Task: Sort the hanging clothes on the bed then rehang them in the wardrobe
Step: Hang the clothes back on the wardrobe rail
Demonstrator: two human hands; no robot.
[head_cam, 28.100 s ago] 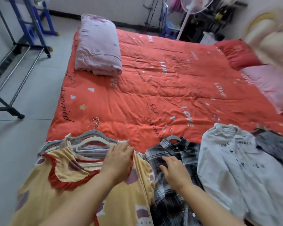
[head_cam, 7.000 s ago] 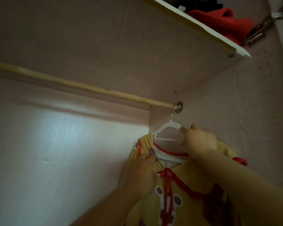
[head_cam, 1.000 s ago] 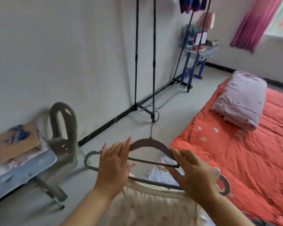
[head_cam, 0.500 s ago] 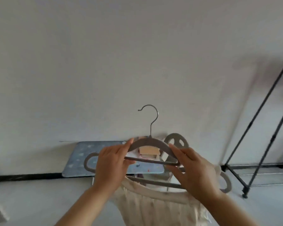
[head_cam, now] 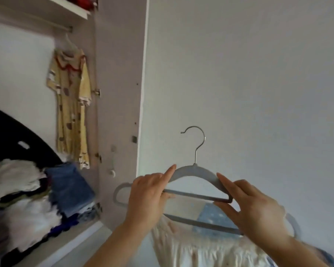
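Note:
I hold a grey hanger [head_cam: 195,171] with a metal hook up in front of me. My left hand [head_cam: 149,193] grips its left shoulder and bar. My right hand [head_cam: 253,207] pinches its right shoulder end. A cream garment [head_cam: 197,247] hangs below from the hanger's lower bar. To the left the wardrobe [head_cam: 120,74] stands open. Inside it a yellow dress with red trim [head_cam: 70,105] hangs on a white hanger from the rail [head_cam: 46,22].
Piles of folded clothes [head_cam: 27,199], white, dark and blue, fill the wardrobe's lower shelf. A top shelf [head_cam: 66,6] holds red fabric. The plain white wall [head_cam: 239,74] is straight ahead. A blue patterned surface [head_cam: 210,214] shows behind the hanger.
My view has swung left from the bare wall to the open wardrobe. Both hands keep the same hold on the grey hanger and cream garment.

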